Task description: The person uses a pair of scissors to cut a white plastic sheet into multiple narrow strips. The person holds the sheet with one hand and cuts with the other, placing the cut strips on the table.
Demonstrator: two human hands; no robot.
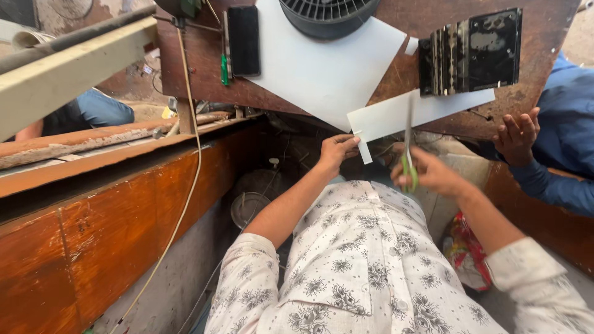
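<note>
Gripping paper strip point(416, 112) edge; hands point(338, 148) point(431, 173) seemingly scissoring point(408, 162).

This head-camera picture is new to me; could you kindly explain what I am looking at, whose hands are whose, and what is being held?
The camera sits on a person's head and looks down, so you see their floral white shirt and both arms reaching forward. Their left hand pinches the edge of a long white paper strip. Their right hand holds green-handled scissors, blades pointing up across that strip. Ahead is a worn brown wooden table carrying a large white paper sheet, a black phone, a round black fan and a stack of dark metal plates. The hand at the right, in a blue sleeve, belongs to another person.
</note>
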